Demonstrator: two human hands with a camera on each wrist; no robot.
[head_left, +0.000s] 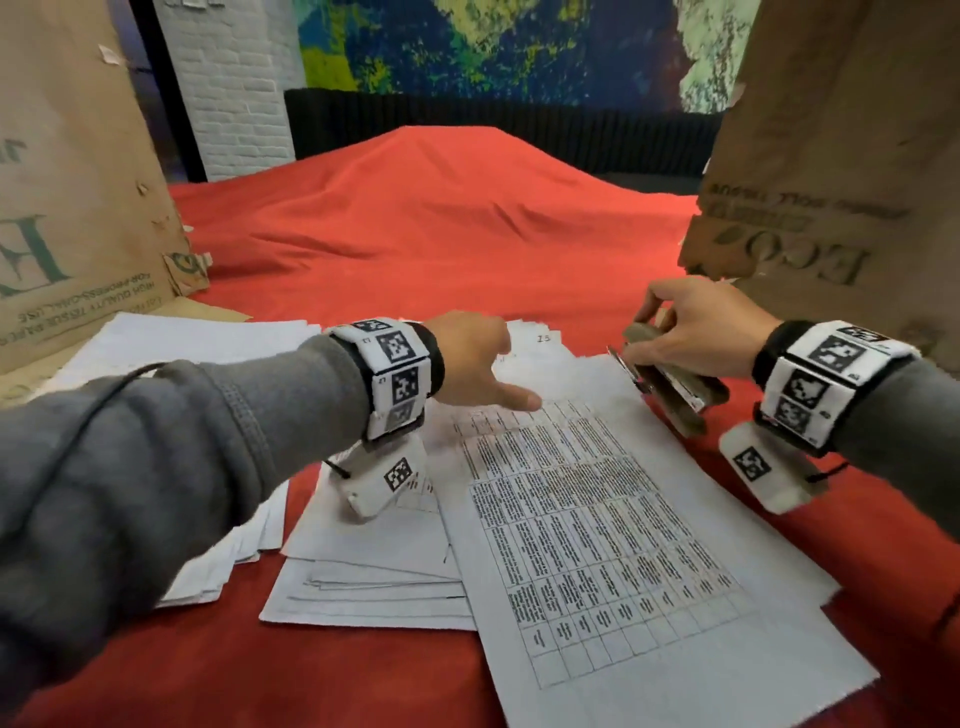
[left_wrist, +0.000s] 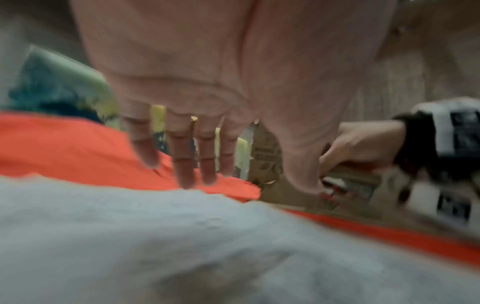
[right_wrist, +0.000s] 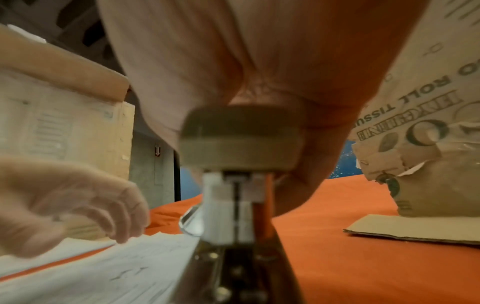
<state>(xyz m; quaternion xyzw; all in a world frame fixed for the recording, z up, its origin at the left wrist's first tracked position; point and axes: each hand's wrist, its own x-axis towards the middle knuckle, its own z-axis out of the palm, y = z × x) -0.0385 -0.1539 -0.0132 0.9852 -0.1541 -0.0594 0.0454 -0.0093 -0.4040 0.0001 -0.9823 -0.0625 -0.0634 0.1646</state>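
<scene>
A printed sheet with a table (head_left: 597, 519) lies slanted on the red cloth, on top of other papers. My right hand (head_left: 675, 332) grips a grey-brown stapler (head_left: 675, 387) from above at the sheet's far right corner. In the right wrist view the stapler (right_wrist: 241, 144) stands at the paper's edge (right_wrist: 155, 253), its mouth around the corner. My left hand (head_left: 493, 374) hovers low over the sheet's far end, thumb stretched toward the stapler. In the left wrist view its fingers (left_wrist: 182, 160) are straight and spread, holding nothing; contact with the paper cannot be told.
More white sheets lie fanned at the left (head_left: 208, 343) and under the printed one (head_left: 374, 571). Tall cardboard boxes stand at the left (head_left: 67, 208) and right (head_left: 841, 182). The red cloth (head_left: 441, 234) rises in a mound behind.
</scene>
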